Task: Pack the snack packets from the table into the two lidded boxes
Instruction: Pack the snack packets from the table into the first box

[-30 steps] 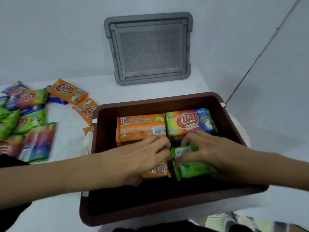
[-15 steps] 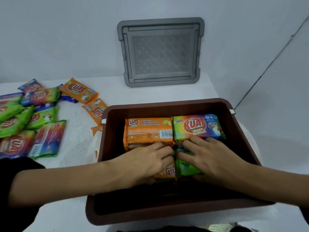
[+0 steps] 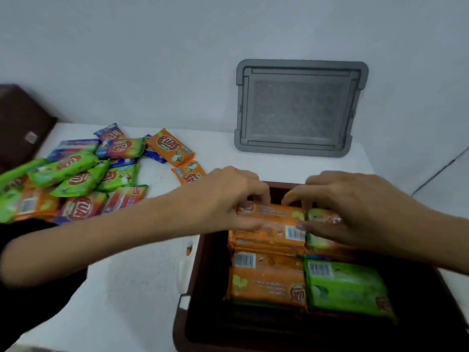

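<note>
- A white desk (image 3: 142,275) stands against a pale wall, and a grey lid (image 3: 299,107) leans on that wall at the far side.
- The brown box (image 3: 210,288) sits near and right, with packets in close rows. A heap of loose packets (image 3: 76,179) lies on the desk at the left, well apart from the box.
- The left hand (image 3: 228,199) and right hand (image 3: 360,207) meet at the far row. Their fingers curl over the far edge of an orange packet (image 3: 269,224) with thumbs on its near face, so both pinch it.
- The rows look tight. Forcing this packet down could crumple it or push up its neighbours, such as the green packet (image 3: 347,288).
- The hands hide the box's far wall, and the right palm covers most of one packet.
- A dark brown shape (image 3: 20,118) at the far left is blurred and cut off. It may be the second box, but I cannot tell.
</note>
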`<state>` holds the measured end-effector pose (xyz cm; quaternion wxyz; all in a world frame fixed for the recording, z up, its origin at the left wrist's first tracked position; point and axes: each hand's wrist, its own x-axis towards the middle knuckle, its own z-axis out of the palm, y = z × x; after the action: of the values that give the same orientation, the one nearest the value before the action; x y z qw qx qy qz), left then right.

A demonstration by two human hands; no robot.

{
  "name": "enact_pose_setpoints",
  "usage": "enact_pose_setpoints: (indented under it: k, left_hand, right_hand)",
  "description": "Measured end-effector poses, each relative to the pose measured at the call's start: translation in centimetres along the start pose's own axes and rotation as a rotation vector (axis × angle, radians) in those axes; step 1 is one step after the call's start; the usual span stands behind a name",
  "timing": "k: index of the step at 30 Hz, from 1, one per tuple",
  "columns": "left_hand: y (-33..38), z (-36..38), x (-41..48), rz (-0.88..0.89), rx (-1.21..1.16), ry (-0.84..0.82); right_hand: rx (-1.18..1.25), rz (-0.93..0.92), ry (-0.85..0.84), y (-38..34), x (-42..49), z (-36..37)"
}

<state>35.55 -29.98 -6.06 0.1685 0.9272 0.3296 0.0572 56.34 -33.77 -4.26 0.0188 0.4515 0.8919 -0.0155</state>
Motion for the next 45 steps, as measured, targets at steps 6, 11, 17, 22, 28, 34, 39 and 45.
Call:
enact_pose_setpoints:
  k: [6,11,17,22,28,34,39,45]
  left_hand:
    - [-9.2,-2.7,-4.3,-0.443,0.015,0.23]
    - [-14.9,0.5,-7.8,-0.903,0.048,0.002]
    - [-16.7,6.7,-10.0,-1.133,0.097,-0.035]
    - [-16.7,7.5,-10.0,-1.128,0.081,0.083]
    - [-17.5,6.5,-10.2,-1.061,0.066,0.112]
    - [-15.7,3.7,-9.1,-0.93,0.0,0.192]
    - [-11.9,-0.9,-6.7,-0.721,-0.031,0.369]
    - [-5.8,-4.4,-2.7,-0.412,-0.135,0.313]
  right_hand:
    - [0.124,-0.06,0.127,-0.2,9.5,-1.4]
    - [0.199,-0.101,0.004,-1.6,19.4,2.7]
    - [0.185,-0.031,-0.413,-3.0,26.2,10.0]
    - [0.122,0.001,-0.384,-3.9,26.1,12.2]
    - [0.255,0.031,-0.301,-3.7,25.6,11.5]
    - [0.288,0.073,-0.185,-2.3,25.5,9.0]
    - [0.366,0.037,0.0,0.1,22.1,3.1]
    - [0.348,-0.029,0.014,1.4,11.9,-2.8]
